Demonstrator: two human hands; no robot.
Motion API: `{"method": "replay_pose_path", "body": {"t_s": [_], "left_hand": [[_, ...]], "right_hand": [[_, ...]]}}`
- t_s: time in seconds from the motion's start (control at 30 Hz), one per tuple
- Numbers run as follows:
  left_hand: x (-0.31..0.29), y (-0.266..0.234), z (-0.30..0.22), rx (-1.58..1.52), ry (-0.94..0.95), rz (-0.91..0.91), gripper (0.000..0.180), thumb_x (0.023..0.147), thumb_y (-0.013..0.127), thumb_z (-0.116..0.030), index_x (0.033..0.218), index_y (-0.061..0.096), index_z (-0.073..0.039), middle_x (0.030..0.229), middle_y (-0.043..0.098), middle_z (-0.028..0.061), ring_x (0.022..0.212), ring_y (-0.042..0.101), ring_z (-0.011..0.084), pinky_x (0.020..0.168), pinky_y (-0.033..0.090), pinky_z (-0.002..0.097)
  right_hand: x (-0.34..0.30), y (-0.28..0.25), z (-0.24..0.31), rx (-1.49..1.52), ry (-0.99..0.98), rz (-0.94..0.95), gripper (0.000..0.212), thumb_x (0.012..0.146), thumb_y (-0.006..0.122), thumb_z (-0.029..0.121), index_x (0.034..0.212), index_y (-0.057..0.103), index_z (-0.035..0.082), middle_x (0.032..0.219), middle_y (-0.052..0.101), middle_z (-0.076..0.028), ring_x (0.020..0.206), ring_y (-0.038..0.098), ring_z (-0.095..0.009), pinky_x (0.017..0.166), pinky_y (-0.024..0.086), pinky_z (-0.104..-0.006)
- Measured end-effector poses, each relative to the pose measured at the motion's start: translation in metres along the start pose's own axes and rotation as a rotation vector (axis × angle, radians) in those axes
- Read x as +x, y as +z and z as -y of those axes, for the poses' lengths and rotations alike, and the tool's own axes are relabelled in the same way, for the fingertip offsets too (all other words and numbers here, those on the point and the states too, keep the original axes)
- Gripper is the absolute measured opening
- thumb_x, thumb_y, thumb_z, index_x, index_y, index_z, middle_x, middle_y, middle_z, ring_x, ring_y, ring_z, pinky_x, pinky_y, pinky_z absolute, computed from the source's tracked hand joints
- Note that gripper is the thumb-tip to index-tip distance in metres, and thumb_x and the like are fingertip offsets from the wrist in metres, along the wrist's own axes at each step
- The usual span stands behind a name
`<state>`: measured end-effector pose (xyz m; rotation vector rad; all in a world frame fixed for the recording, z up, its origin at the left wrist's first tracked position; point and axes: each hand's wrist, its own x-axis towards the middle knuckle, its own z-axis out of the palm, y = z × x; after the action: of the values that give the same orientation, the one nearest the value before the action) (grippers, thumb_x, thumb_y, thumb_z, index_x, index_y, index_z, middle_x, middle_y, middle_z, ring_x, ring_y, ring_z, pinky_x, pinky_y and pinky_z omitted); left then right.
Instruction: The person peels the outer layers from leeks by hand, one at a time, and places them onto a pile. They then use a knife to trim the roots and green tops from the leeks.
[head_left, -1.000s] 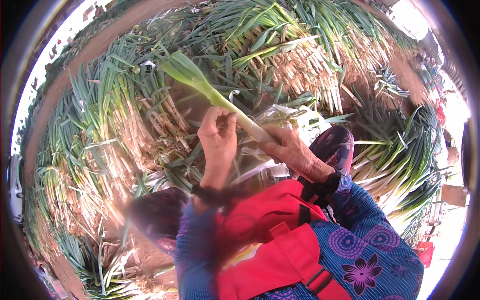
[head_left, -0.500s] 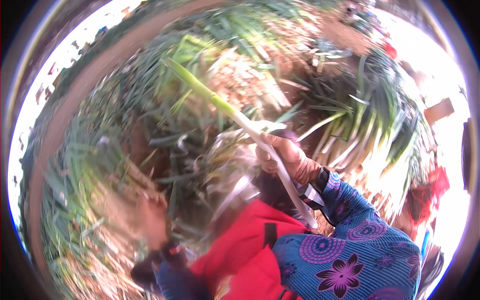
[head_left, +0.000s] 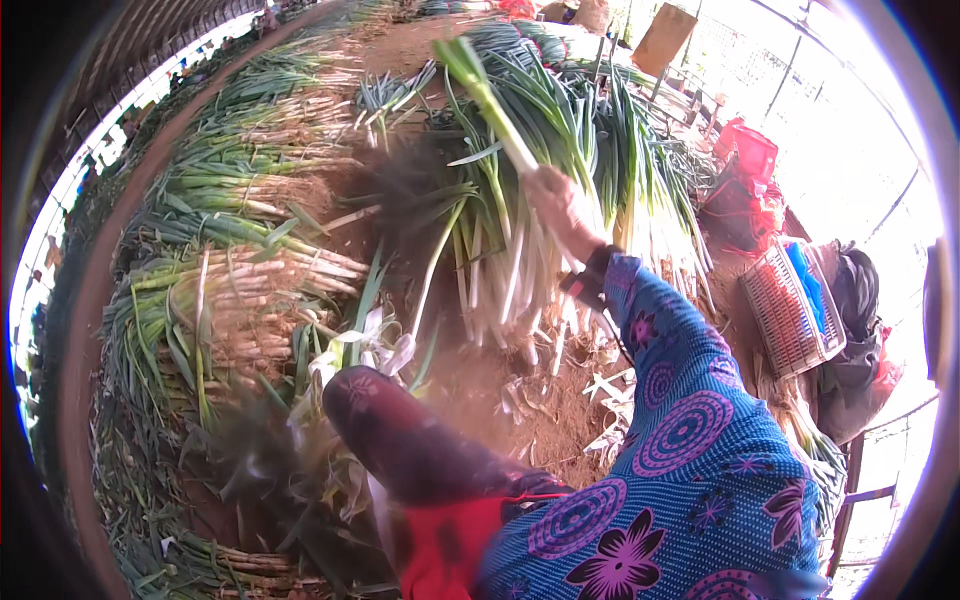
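Note:
My right hand (head_left: 563,212) is closed round a long green onion (head_left: 503,118), whose trimmed green top points up and to the left. The lower part of its stalk is hidden by my hand and wrist. The hand is over a heap of cleaned green onions (head_left: 510,255), with white stalks toward me and dark green leaves away. My left hand is out of the picture. Stripped leaves and husks (head_left: 375,345) lie beside my bent knee (head_left: 400,435).
Bunches of unpeeled, earthy green onions (head_left: 240,295) lie along the left on bare soil. To the right are a plastic basket (head_left: 790,310) with something blue in it, a red plastic container (head_left: 750,150) and dark bags (head_left: 850,300). A board (head_left: 664,38) stands at the back.
My view has swung to the right. My right hand has carried the green onion over to the cleaned heap. My left hand, blurred at lower left before, has gone out of view.

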<state>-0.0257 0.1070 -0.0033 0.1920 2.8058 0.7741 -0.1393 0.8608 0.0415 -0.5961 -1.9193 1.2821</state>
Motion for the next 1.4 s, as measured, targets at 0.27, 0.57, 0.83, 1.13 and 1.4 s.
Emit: {"method": "replay_pose_path", "body": {"t_s": [0.27,0.57,0.83,1.13,1.4], "left_hand": [[0.005,-0.003,-0.026,-0.153,-0.33,0.047,0.031,0.095,0.047,-0.026,0.114,0.056,-0.003,0.107,0.06,0.0109,0.092,0.059,0.0217,0.077,0.049,0.0354],[-0.002,-0.03,0.007,-0.823,-0.476,-0.108,0.033,0.095,0.045,-0.031,0.116,0.053,-0.006,0.111,0.059,0.009,0.101,0.057,0.0217,0.08,0.05,0.0363],[-0.048,-0.099,0.036,-0.996,-0.498,-0.906,0.042,0.094,0.05,-0.037,0.113,0.054,0.001,0.114,0.06,0.0134,0.1,0.061,0.0236,0.079,0.048,0.0324],[-0.06,-0.078,0.073,-1.201,-0.665,-1.301,0.024,0.089,0.053,-0.013,0.11,0.053,-0.002,0.103,0.057,0.0091,0.098,0.058,0.0189,0.072,0.05,0.0303],[-0.069,-0.102,0.052,-1.032,-0.667,-1.217,0.022,0.091,0.058,-0.018,0.109,0.055,-0.005,0.104,0.059,0.0073,0.097,0.059,0.0188,0.071,0.048,0.0271]], "right_hand": [[0.109,-0.048,-0.041,-0.848,0.141,-0.294,0.065,0.081,0.056,0.049,0.132,0.045,0.01,0.124,0.056,-0.016,0.115,0.053,-0.033,0.097,0.04,-0.0427],[-0.052,0.255,-0.034,-0.308,-0.362,0.587,0.027,0.077,0.061,0.027,0.097,0.067,0.011,0.088,0.066,-0.019,0.085,0.063,-0.034,0.076,0.051,-0.0425],[-0.231,0.395,0.17,0.21,-0.212,1.534,0.023,0.091,0.052,0.021,0.097,0.063,0.002,0.081,0.065,-0.005,0.073,0.061,-0.011,0.068,0.048,-0.0262],[-0.475,0.514,0.162,0.214,0.254,1.875,0.019,0.09,0.054,0.019,0.097,0.063,0.004,0.089,0.065,-0.003,0.081,0.063,-0.013,0.07,0.048,-0.026],[-0.625,0.622,0.084,0.08,0.686,1.817,0.018,0.085,0.058,0.015,0.1,0.062,0.005,0.091,0.065,-0.003,0.08,0.062,-0.015,0.067,0.049,-0.0294]]}}
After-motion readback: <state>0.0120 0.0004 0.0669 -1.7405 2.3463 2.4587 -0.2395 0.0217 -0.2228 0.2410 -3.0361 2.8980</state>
